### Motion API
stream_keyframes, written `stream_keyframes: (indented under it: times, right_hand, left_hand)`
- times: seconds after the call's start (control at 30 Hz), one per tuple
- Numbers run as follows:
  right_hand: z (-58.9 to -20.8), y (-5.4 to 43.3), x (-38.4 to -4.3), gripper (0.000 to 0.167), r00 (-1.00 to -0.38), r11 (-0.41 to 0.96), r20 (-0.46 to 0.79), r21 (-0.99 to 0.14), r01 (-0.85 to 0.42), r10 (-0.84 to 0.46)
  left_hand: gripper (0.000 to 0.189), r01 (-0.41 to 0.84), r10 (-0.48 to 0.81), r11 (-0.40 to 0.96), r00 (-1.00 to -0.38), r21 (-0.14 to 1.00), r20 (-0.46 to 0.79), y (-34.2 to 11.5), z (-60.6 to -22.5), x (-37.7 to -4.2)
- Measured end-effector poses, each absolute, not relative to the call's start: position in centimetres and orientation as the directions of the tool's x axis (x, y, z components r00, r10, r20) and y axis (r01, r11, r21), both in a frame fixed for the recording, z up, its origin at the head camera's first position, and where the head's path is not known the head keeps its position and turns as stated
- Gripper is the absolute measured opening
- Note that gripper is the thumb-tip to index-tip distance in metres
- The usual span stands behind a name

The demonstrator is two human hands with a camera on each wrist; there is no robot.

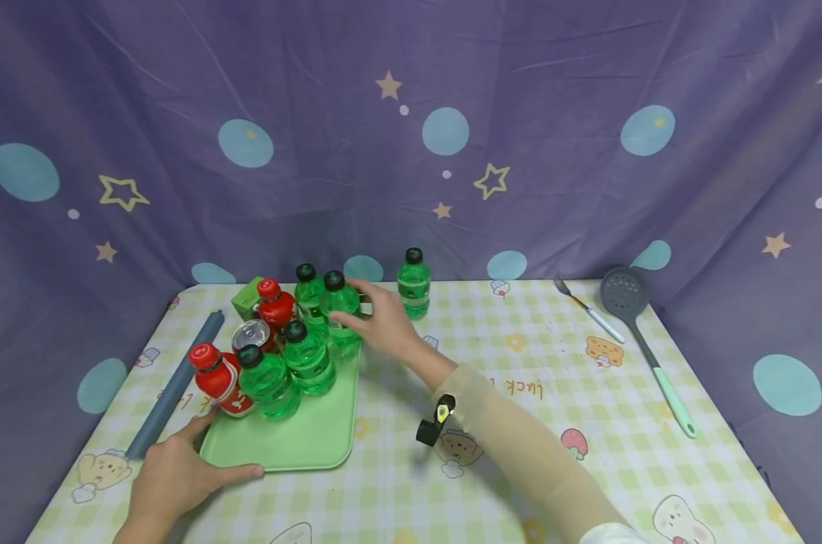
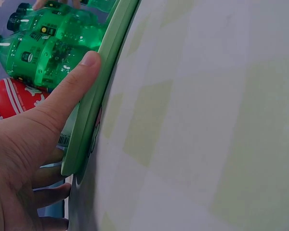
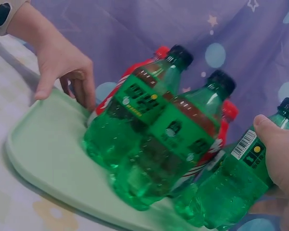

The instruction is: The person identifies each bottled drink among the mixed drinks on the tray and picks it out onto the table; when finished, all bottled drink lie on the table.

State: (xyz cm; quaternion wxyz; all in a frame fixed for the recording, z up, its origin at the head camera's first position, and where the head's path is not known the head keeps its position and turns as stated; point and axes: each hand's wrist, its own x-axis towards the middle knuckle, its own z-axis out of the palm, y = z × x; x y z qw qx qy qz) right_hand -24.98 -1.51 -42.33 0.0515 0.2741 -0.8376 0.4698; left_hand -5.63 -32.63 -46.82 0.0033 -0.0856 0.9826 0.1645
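Note:
My right hand (image 1: 389,323) holds a green plastic drink bottle (image 1: 338,301) with a black cap, thumb on the near side, at the back right of the light green tray (image 1: 295,446). Spread around the tray's near left corner is my left hand (image 1: 174,474), its thumb (image 2: 79,74) along the front rim and its fingers by the left side. On the tray stand more green bottles (image 1: 270,387), red bottles (image 1: 219,378) with red caps, a can (image 1: 253,336) with a silver top and a green box (image 1: 248,297). The right fingers partly cover the held bottle.
Another green bottle (image 1: 414,285) stands at the back, right of the tray. A grey-blue rod (image 1: 176,385) lies along the tray's left. Far right lie a fork (image 1: 591,311) and a slotted skimmer (image 1: 645,347). A purple curtain (image 1: 554,227) hangs behind the table.

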Motion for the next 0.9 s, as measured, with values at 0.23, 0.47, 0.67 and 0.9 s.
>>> stream_keyframes:
  times: [0.23, 0.47, 0.67, 0.9]
  right_hand:
    - [-40.6, 0.5, -24.7, 0.067, -0.838, 0.389, 0.420, -0.748, -0.538, -0.349]
    - [-39.0, 2.6, -24.7, 0.062, -0.801, 0.404, 0.514, -0.691, -0.599, -0.308]
    - [-38.0, 4.6, -24.7, 0.059, -0.784, 0.405, 0.555, -0.673, -0.619, -0.277]
    - [-37.0, 7.1, -24.9, 0.062, -0.799, 0.446, 0.557, -0.671, -0.593, -0.225]
  left_hand:
    - [0.140, -0.170, -0.166, 0.930, -0.985, 0.326, -0.039, -32.6, -46.8, -5.6]
    - [0.141, -0.187, -0.175, 0.928, -0.982, 0.323, -0.066, -32.7, -46.7, -5.8]
    - [0.141, -0.190, -0.179, 0.927, -0.982, 0.325, -0.064, -32.7, -46.7, -5.8]
    - [0.144, -0.190, -0.181, 0.927, -0.982, 0.322, -0.057, -32.7, -47.0, -5.7]
